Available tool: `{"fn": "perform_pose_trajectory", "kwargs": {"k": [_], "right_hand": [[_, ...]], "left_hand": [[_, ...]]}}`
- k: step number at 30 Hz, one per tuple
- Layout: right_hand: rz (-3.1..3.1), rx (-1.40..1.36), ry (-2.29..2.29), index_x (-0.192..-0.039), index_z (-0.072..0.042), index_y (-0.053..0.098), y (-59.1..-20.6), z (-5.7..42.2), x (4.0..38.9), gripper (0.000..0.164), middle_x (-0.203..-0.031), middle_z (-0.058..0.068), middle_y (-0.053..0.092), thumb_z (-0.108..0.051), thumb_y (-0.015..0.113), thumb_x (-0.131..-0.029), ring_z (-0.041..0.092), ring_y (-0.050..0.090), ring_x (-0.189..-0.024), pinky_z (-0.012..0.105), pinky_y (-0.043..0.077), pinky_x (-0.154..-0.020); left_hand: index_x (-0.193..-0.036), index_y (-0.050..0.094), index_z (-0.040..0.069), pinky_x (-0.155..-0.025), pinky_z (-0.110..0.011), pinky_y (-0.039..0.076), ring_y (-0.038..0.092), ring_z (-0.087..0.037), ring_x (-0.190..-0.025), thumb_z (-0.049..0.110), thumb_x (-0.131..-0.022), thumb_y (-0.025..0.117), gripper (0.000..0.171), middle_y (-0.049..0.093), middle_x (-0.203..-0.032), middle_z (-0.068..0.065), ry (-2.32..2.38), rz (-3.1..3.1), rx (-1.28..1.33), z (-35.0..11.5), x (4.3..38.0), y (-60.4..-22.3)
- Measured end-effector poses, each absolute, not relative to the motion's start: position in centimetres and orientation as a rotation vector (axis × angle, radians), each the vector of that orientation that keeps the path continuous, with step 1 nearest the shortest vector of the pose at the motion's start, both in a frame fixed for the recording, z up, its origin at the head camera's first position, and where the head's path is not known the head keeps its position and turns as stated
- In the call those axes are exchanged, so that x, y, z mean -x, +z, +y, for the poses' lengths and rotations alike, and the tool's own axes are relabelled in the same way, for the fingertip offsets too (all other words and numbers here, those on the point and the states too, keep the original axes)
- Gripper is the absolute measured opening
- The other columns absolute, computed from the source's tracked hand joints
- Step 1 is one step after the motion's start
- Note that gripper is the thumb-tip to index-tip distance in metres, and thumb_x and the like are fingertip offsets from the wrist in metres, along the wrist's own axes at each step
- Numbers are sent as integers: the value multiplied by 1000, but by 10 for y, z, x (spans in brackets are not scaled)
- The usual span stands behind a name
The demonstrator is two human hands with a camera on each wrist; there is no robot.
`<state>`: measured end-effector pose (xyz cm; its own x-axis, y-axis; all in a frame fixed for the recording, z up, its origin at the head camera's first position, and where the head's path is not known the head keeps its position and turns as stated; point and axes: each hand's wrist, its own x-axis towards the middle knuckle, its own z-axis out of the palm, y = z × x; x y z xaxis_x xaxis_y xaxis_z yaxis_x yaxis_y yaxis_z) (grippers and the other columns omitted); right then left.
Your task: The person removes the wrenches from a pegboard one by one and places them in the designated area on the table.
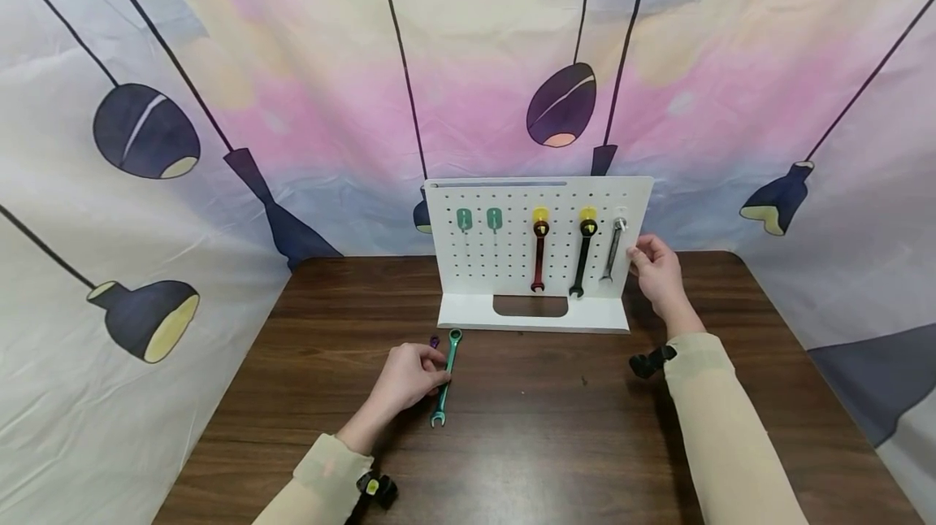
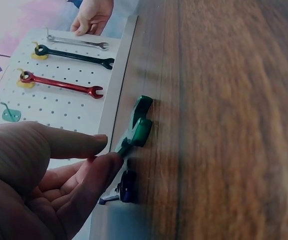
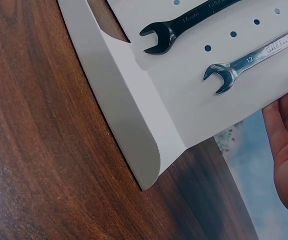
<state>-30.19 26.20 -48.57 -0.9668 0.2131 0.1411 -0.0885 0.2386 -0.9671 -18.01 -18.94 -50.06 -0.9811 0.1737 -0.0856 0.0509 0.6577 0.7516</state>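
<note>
My left hand (image 1: 409,377) pinches the shaft of a green combination wrench (image 1: 450,356) between thumb and fingers, low over the table. Its open end points toward me and its ring end toward the board. A purple wrench (image 2: 128,187) lies close beside it, mostly hidden behind the hand in the head view. My right hand (image 1: 660,275) grips the right edge of a white pegboard (image 1: 512,265), thumb in front and fingers behind. On the board hang a red wrench (image 1: 539,258), a black wrench (image 1: 582,261) and a silver wrench (image 1: 613,251).
Two green hooks (image 1: 464,220) on the board's left side carry nothing. Yellow hooks (image 1: 541,214) bear the red and black wrenches. The board's base has a cutout and stands on the dark wooden table (image 1: 556,427). A patterned cloth (image 1: 468,86) hangs behind.
</note>
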Motion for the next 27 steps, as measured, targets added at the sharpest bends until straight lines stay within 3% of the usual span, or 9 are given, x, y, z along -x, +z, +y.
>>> {"fn": "perform_pose_trajectory", "kwargs": {"k": [18, 27], "right_hand": [[-2259, 127, 1818, -120, -4, 57, -482, 260, 302, 21, -104, -6, 61, -24, 55, -113, 6, 59, -103, 49, 51, -112], [-2248, 140, 1828, -120, 0, 56, -487, 260, 301, 28, -102, -2, 60, -26, 56, -113, 6, 59, -101, 55, 48, -114]], "left_hand": [[-106, 80, 1, -52, -27, 49, 65, -12, -57, 11, -95, 82, 15, 70, -69, 4, 1408, 2768, -256, -173, 194, -492], [-107, 81, 1, -59, -30, 58, 68, -11, -64, 13, -95, 82, 16, 75, -84, 1, 1492, 2726, -320, -154, 204, -492]]}}
